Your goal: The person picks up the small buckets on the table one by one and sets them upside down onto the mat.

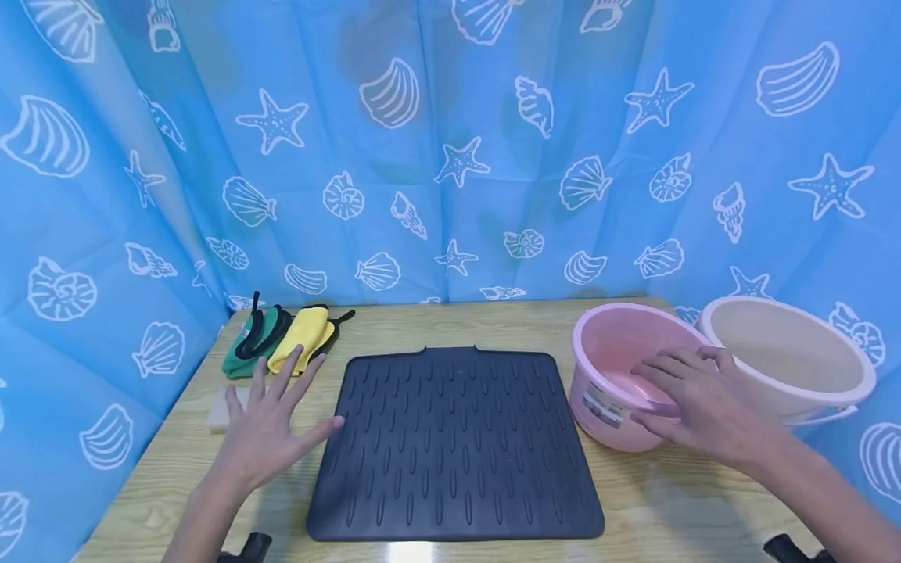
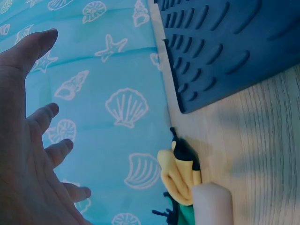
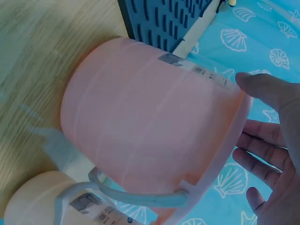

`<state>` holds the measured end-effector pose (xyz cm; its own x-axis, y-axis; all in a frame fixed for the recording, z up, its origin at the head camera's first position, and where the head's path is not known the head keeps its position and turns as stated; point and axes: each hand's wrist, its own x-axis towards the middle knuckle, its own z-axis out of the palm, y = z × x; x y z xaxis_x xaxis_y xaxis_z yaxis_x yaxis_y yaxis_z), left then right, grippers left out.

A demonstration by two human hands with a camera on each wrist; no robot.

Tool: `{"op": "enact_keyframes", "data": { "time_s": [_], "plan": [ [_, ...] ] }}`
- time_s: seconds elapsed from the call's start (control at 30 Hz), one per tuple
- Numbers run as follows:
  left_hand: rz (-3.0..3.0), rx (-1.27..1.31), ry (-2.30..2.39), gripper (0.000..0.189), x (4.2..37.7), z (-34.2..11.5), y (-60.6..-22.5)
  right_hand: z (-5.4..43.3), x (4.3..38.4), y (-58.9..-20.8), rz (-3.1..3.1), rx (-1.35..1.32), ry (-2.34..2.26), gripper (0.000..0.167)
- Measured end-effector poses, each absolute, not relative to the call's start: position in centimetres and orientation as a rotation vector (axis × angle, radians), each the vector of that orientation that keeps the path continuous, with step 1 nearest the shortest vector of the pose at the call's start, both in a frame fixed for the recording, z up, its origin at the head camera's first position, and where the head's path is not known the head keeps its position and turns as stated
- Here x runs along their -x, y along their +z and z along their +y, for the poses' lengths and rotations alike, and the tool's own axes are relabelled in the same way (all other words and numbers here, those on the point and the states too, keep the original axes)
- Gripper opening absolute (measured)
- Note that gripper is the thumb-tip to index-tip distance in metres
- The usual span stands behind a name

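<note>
My left hand (image 1: 263, 438) is raised above the table's left side, fingers spread and holding nothing. The dark ribbed mat (image 1: 457, 446) lies right of it, and a pale block (image 1: 220, 408) sits beyond the wrist. Behind that hand are folded yellow cloth (image 1: 304, 336) and green cloth (image 1: 248, 356), both with black trim. My right hand (image 1: 704, 395) is at the near right rim of the pink bucket (image 1: 598, 395), fingers over its opening. In the right wrist view the thumb overlaps the labelled outer wall near the rim, the fingers loosely bent.
A cream bucket (image 1: 763, 395) stands right of the pink one, close beside it, with a bail handle (image 3: 84, 187). Blue curtains (image 1: 436, 156) with white shell and starfish prints hang behind and along both sides of the wood-grain table (image 1: 387, 324).
</note>
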<state>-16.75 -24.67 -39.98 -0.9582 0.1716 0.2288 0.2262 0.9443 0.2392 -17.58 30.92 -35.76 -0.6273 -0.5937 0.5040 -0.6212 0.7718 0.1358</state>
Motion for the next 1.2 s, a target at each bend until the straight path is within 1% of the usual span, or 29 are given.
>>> {"op": "enact_keyframes", "data": {
  "time_s": [0.07,0.17,0.2,0.23,0.27,0.37,0.4,0.47,0.53,0.57,0.63,0.67,0.7,0.8,0.87,1.2],
  "plan": [
    [-2.881,0.298,-0.409,0.092,16.9,-24.6,-40.1,30.8,17.7,-35.9,-2.403,-0.936,0.070,0.060],
    [-2.869,0.289,-0.432,0.092,17.1,-24.4,-40.4,30.4,17.9,-36.1,-2.364,-0.964,0.073,0.068],
    [-2.867,0.288,-0.442,0.092,17.1,-24.3,-40.5,30.3,18.0,-36.3,-2.352,-0.978,0.080,0.067],
    [-2.867,0.286,-0.454,0.091,17.2,-24.2,-40.5,30.2,18.1,-36.4,-2.341,-0.990,0.085,0.063],
    [-2.867,0.286,-0.461,0.091,17.3,-24.1,-40.6,30.1,18.1,-36.6,-2.333,-1.001,0.087,0.053],
    [-2.866,0.295,-0.490,0.091,17.5,-23.8,-40.9,29.8,18.3,-37.0,-2.317,-1.019,0.093,0.017],
    [-2.861,0.299,-0.501,0.091,17.5,-23.6,-41.0,29.7,18.4,-37.1,-2.312,-1.017,0.094,0.010],
    [-2.847,0.306,-0.518,0.092,17.7,-23.4,-41.1,29.5,18.5,-37.1,-2.310,-1.003,0.087,0.019],
    [-2.831,0.311,-0.533,0.093,17.8,-23.2,-41.2,29.4,18.5,-37.1,-2.311,-0.985,0.086,0.021],
    [-2.824,0.314,-0.541,0.093,17.8,-23.2,-41.3,29.4,18.5,-37.1,-2.313,-0.977,0.091,0.020],
    [-2.813,0.319,-0.549,0.093,17.9,-23.1,-41.3,29.5,18.5,-37.0,-2.309,-0.964,0.107,0.011],
    [-2.808,0.322,-0.558,0.093,17.9,-23.1,-41.3,29.5,18.4,-37.0,-2.299,-0.955,0.117,0.011],
    [-2.806,0.324,-0.564,0.093,17.9,-23.1,-41.3,29.5,18.3,-36.9,-2.286,-0.941,0.125,0.018],
    [-2.806,0.330,-0.571,0.093,17.9,-23.0,-41.4,29.6,18.0,-36.7,-2.238,-0.897,0.164,0.049],
    [-2.802,0.338,-0.578,0.093,18.0,-22.8,-41.5,29.6,17.8,-36.3,-2.215,-0.872,0.189,0.057],
    [-2.746,0.381,-0.656,0.092,18.0,-22.7,-41.8,28.8,18.0,-34.1,-2.207,-0.839,0.330,0.058]
  ]
}}
